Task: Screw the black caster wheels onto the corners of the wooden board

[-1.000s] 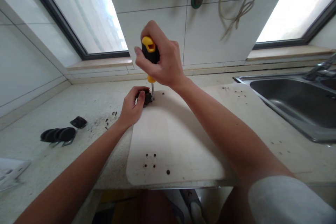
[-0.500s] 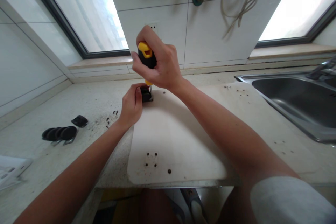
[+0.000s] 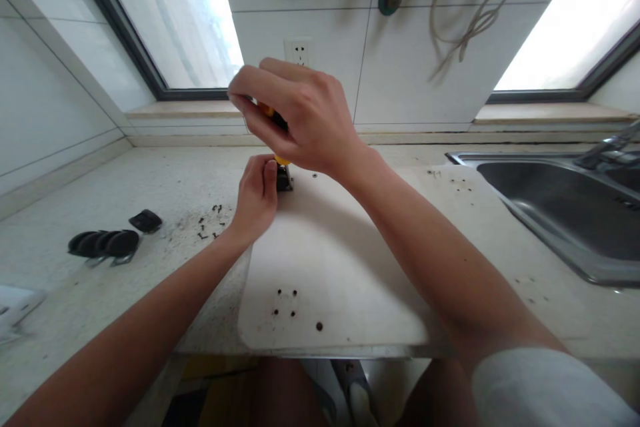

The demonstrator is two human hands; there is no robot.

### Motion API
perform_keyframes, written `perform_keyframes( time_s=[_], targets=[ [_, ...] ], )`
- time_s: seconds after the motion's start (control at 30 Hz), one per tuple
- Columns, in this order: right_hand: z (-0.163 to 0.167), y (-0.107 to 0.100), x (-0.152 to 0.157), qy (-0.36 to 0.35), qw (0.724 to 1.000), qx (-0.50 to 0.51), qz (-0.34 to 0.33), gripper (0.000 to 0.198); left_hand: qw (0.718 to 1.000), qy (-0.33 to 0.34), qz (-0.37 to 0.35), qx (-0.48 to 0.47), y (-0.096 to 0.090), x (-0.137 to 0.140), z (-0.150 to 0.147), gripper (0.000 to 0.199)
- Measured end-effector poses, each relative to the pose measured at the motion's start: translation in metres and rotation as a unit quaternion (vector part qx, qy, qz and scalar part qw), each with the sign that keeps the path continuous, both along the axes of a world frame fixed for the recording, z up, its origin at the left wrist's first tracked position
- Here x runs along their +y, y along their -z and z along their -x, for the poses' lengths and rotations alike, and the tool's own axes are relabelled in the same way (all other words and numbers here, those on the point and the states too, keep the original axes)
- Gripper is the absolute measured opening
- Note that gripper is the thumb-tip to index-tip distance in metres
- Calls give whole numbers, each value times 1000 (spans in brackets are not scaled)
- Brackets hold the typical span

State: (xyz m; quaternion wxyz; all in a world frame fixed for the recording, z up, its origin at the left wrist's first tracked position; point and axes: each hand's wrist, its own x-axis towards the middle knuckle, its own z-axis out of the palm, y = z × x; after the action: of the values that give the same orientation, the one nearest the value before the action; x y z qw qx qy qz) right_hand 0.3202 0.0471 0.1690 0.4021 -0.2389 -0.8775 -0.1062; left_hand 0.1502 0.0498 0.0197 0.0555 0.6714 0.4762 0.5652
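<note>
Wheel [image 3: 285, 178], black, with a metal edge on its right side, is located at the far left corner of the white board [image 3: 320, 247]. Left hand [image 3: 257, 197] has fingers and thumb closed around it from the left. Right hand [image 3: 305, 107] is wrapped about the handle of a yellow and black screwdriver [image 3: 281, 161], directly over the wheel. Tip is hidden; whether it sits in a screw head cannot be confirmed.

Principal hazard, as judged: slippage. A poorly seated or leaning tip under downward pressure could jump off, strip the screw head, score the board or strike the left thumb, which lies just beside the tool. A slack left grip might let the wheel twist.

Secondary hazard: loss of parts. Loose screws [image 3: 203, 235] lie among dark grit on the counter [image 3: 175, 167], left of the board and near the left forearm; a sweep of that arm could scatter them.

Further left, a row of wheels [image 3: 123, 243] and one separate wheel [image 3: 145, 221] appear well apart from the work. Sink [image 3: 540, 197], far right, presents little risk at present.
</note>
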Motion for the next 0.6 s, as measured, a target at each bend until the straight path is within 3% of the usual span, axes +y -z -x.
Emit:
perform_keyframes(
  time_s=[0.23,0.37,0.43,0.53,0.6],
  targets=[
    [-4,-20,-15,75,992,-82,61,24,999,21,-25,28,4,-2,-1,24],
    [-12,-27,-23,185,978,-84,51,35,999,18,-32,9,6,1,0,23],
    [-16,-28,-27,171,978,-94,73,32,999,26,-32,-4,6,2,0,26],
    [-15,-27,-33,95,984,-117,100,17,999,37,-34,-13,6,2,-1,29],
    [-11,-24,-36,126,983,-115,75,18,999,34,-34,-19,7,2,-1,30]
  ],
)
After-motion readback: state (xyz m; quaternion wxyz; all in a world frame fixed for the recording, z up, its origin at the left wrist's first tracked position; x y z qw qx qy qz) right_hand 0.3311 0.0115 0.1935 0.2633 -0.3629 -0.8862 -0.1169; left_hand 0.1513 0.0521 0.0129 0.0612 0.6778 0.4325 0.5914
